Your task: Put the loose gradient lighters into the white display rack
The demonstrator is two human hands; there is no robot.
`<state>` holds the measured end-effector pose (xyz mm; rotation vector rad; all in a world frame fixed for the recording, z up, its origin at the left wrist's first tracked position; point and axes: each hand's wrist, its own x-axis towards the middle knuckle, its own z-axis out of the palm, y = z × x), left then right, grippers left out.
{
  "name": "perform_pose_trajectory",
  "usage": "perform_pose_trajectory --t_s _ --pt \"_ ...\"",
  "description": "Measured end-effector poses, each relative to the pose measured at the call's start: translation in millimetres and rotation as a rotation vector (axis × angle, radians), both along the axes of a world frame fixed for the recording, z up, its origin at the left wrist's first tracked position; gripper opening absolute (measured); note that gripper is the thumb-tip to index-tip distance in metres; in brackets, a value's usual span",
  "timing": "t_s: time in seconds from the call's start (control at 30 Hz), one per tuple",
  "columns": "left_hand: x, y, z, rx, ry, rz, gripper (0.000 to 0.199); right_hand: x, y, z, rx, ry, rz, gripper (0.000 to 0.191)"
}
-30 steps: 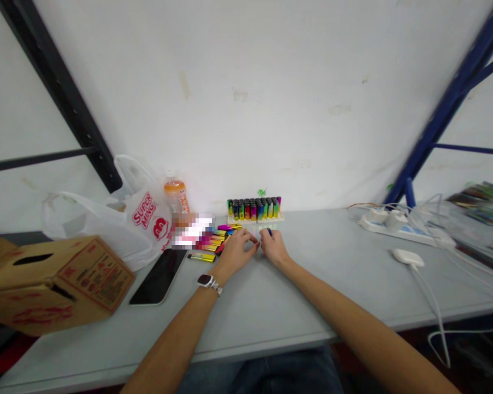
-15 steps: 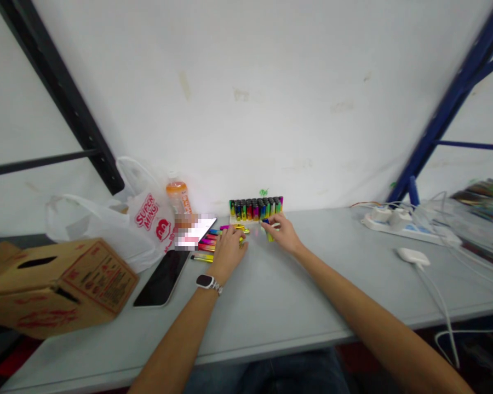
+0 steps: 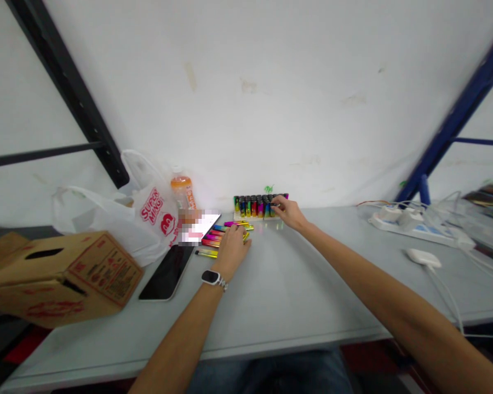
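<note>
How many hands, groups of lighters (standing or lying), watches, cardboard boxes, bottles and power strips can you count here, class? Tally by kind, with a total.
Hands: 2 (left hand, right hand)
Lighter groups: 2 (standing lighters, lying lighters)
Watch: 1
Cardboard box: 1
Bottle: 1
Power strip: 1
Total: 8

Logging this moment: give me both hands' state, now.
Left hand: over the loose lighters; whether it grips one cannot be told.
Right hand: closed on a lighter at the rack of upright lighters.
</note>
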<state>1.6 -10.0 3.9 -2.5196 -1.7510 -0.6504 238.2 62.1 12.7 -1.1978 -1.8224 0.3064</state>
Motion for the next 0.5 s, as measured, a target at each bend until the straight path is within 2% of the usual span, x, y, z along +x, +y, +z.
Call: perform_pose_trajectory --t_s 0.17,0.3,0.4,0.5 --pt "-1 1 -0.5 0.014 -0.024 0.027 0.018 8 11 -3.2 -0.074 0.061 0.055 0.020" --pt "-3 2 -0.1 0.027 -0.020 0.072 0.019 11 16 -8.6 -0.086 0.104 0.046 0.024" --pt "0 1 0.3 0.024 -0.015 0.091 0.018 11 12 -10.8 -0.006 -0.042 -0.053 0.028" --pt "4 0 -0.4 0.006 0.004 0.089 0.016 8 2 -10.5 0.089 -0.313 -0.243 0.036"
